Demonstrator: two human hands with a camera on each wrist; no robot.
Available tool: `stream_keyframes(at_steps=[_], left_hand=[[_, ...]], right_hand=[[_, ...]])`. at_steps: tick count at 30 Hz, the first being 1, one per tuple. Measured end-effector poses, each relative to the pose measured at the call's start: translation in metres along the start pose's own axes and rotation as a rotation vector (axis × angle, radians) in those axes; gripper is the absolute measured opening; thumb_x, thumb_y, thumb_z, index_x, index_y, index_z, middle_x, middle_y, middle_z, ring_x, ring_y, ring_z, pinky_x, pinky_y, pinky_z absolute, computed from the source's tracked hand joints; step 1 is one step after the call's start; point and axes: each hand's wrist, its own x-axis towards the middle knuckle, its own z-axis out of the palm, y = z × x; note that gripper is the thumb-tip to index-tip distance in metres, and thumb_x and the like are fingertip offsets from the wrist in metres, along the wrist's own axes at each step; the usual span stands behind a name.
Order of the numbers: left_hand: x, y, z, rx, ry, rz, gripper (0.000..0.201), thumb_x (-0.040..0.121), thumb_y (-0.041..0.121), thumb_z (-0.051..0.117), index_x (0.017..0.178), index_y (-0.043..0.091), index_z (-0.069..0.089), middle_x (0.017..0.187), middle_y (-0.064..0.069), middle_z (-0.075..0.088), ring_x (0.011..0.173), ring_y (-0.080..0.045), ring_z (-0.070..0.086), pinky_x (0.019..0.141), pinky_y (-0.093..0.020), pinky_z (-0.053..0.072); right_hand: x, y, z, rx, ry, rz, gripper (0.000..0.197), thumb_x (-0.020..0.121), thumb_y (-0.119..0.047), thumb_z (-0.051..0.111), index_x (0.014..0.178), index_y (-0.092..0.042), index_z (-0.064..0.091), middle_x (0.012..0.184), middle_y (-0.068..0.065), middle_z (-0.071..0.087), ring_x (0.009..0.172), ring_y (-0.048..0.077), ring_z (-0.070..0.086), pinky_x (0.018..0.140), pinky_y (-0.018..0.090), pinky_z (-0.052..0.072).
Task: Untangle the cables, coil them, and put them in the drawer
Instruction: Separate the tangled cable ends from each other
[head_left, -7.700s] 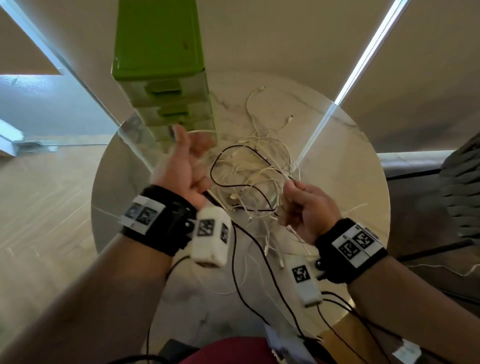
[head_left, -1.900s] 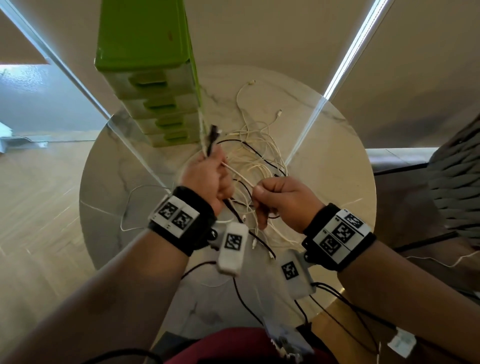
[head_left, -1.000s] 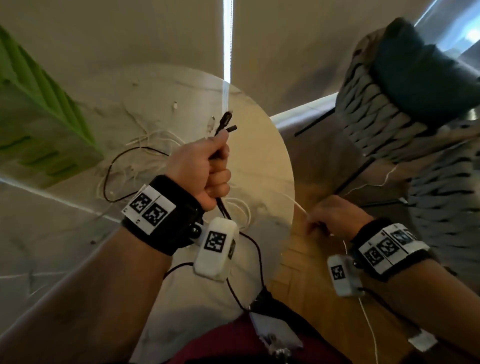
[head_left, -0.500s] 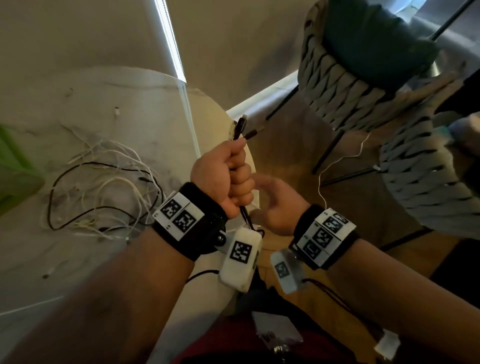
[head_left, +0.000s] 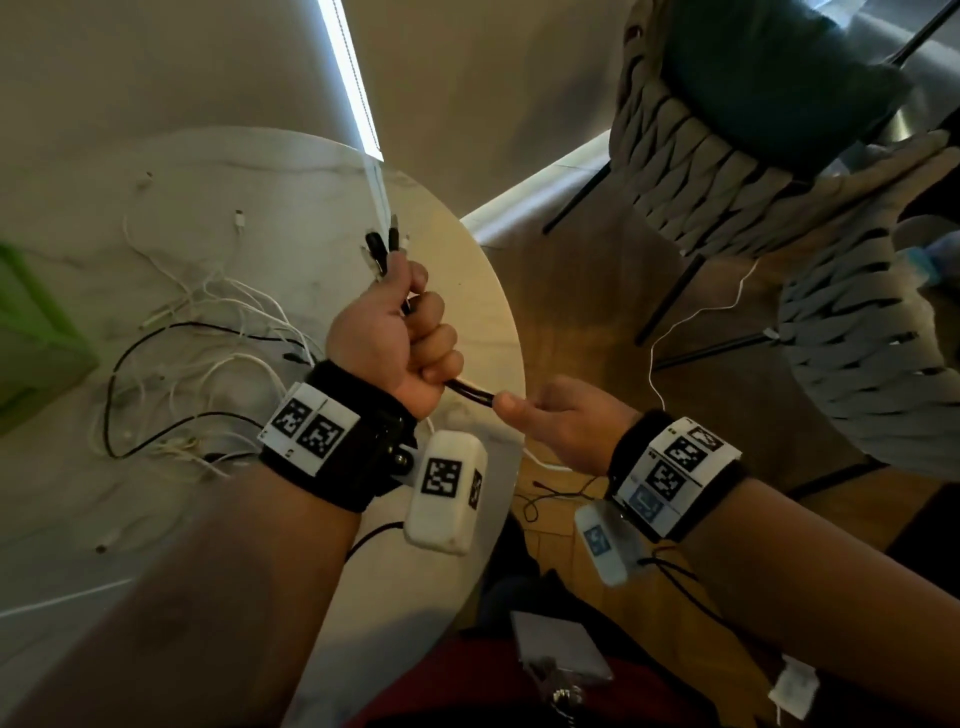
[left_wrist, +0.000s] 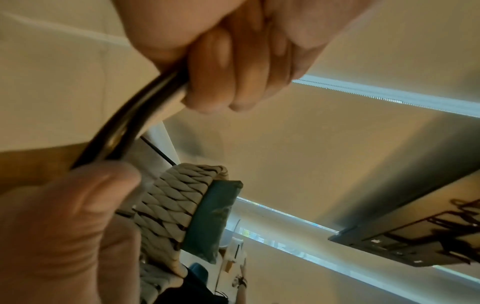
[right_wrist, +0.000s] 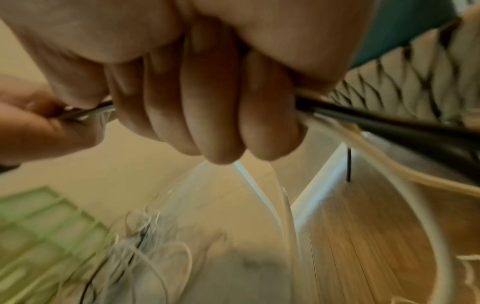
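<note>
- The left hand (head_left: 395, 332) is a closed fist round a bundle of cables (head_left: 470, 393), black and pale strands together, with the plug ends (head_left: 382, 247) poking up out of the top of the fist, over the edge of the round marble bench (head_left: 311, 171).
- The right hand (head_left: 566, 423) sits just beside it, off the bench edge and above the wooden floor; its grip is closed too, fingers curled round the same strands where they leave the bottom of the left fist. The right wrist view shows black and pale lengths (right_wrist: 389, 127) running out of its far side and down towards the floor.
- The rest of the tangle (head_left: 197, 353), mostly white cable with one or two black ones looped through, lies loose on the bench, well apart from the hands. The green drawer unit (head_left: 31, 332) is at the left edge (only a corner shows).
- Handling, as I judge it: these cables look light, limp and rather slick, so they will slide through a slack grip and spring out of a coil if let go. Best held near the plugs as an anchor, the other hand drawing the slack along.
- The trailing lengths may snag on the chair legs (head_left: 670, 296).
</note>
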Motion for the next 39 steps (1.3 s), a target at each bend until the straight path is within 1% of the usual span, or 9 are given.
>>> stream_keyframes(at_steps=[3, 6, 11, 14, 19, 24, 27, 32, 39], left_hand=[[-0.005, -0.001, -0.013, -0.016, 0.06, 0.007, 0.043, 0.103, 0.049, 0.033, 0.069, 0.023, 0.04, 0.045, 0.006, 0.02, 0.034, -0.009, 0.014, 0.04, -0.018, 0.013], [-0.013, 0.001, -0.026, -0.085, 0.082, 0.03, 0.047, 0.104, 0.045, 0.034, 0.064, 0.021, 0.036, 0.047, 0.004, 0.024, 0.038, -0.011, 0.021, 0.04, -0.022, 0.024], [-0.022, 0.013, -0.055, -0.245, 0.123, 0.058, 0.036, 0.106, 0.032, 0.034, 0.076, 0.016, 0.046, 0.053, 0.004, 0.037, 0.039, -0.009, 0.032, 0.04, -0.019, 0.036], [-0.035, 0.018, -0.075, -0.238, 0.154, 0.1, 0.035, 0.105, 0.036, 0.035, 0.077, 0.018, 0.045, 0.048, 0.007, 0.027, 0.032, -0.007, 0.022, 0.033, -0.017, 0.02], [-0.064, 0.034, -0.119, -0.378, 0.115, 0.234, 0.027, 0.099, 0.029, 0.039, 0.083, 0.013, 0.052, 0.064, 0.001, 0.044, 0.056, -0.013, 0.045, 0.058, -0.028, 0.045], [-0.103, 0.068, -0.158, -0.314, 0.25, 0.353, 0.04, 0.106, 0.036, 0.029, 0.075, 0.018, 0.046, 0.047, 0.008, 0.032, 0.036, -0.006, 0.029, 0.037, -0.018, 0.033], [-0.128, 0.096, -0.187, -0.272, 0.388, 0.406, 0.041, 0.106, 0.04, 0.028, 0.072, 0.022, 0.042, 0.043, 0.01, 0.025, 0.03, -0.004, 0.019, 0.029, -0.015, 0.019], [-0.159, 0.109, -0.218, -0.243, 0.553, 0.424, 0.045, 0.101, 0.04, 0.041, 0.06, 0.026, 0.032, 0.043, 0.009, 0.018, 0.031, -0.007, 0.012, 0.033, -0.013, 0.012], [-0.16, 0.105, -0.243, -0.194, 0.645, 0.364, 0.042, 0.093, 0.016, 0.048, 0.062, 0.028, 0.023, 0.04, 0.009, 0.019, 0.03, -0.009, 0.014, 0.032, -0.014, 0.016]], right_hand=[[0.012, -0.01, 0.013, 0.092, -0.109, -0.057, 0.049, 0.092, -0.056, 0.054, 0.076, -0.012, 0.066, 0.065, -0.003, 0.059, 0.06, 0.009, 0.054, 0.068, 0.033, 0.047], [0.026, -0.036, 0.03, 0.315, -0.138, -0.208, 0.018, 0.095, -0.032, 0.061, 0.095, -0.014, 0.063, 0.067, -0.007, 0.064, 0.061, 0.01, 0.058, 0.063, 0.027, 0.048], [0.041, -0.069, 0.051, 0.25, -0.072, -0.24, 0.043, 0.1, -0.036, 0.051, 0.059, -0.022, 0.051, 0.048, -0.01, 0.046, 0.044, 0.007, 0.04, 0.052, 0.028, 0.035], [0.046, -0.083, 0.066, 0.195, -0.189, -0.266, 0.035, 0.102, -0.025, 0.05, 0.07, -0.018, 0.06, 0.051, -0.011, 0.051, 0.049, 0.008, 0.045, 0.056, 0.029, 0.041], [0.059, -0.122, 0.107, 0.237, -0.075, -0.352, 0.034, 0.103, -0.01, 0.047, 0.073, -0.023, 0.056, 0.048, -0.022, 0.052, 0.047, -0.003, 0.047, 0.055, 0.014, 0.034], [0.067, -0.16, 0.14, 0.313, -0.364, -0.335, 0.032, 0.104, -0.025, 0.046, 0.083, -0.008, 0.063, 0.055, -0.003, 0.057, 0.043, 0.013, 0.05, 0.047, 0.026, 0.043], [0.076, -0.17, 0.145, 0.326, -0.351, -0.235, 0.037, 0.102, -0.026, 0.051, 0.088, 0.006, 0.064, 0.071, 0.018, 0.066, 0.06, 0.031, 0.066, 0.067, 0.045, 0.06], [0.097, -0.16, 0.145, -0.124, 0.055, -0.129, 0.011, 0.089, -0.022, 0.068, 0.079, -0.017, 0.067, 0.068, 0.003, 0.072, 0.062, 0.018, 0.071, 0.066, 0.036, 0.062], [0.101, -0.144, 0.171, -0.805, -0.163, -0.161, 0.024, 0.078, -0.034, 0.069, 0.067, -0.013, 0.066, 0.068, 0.001, 0.067, 0.069, 0.021, 0.065, 0.063, 0.03, 0.056]])
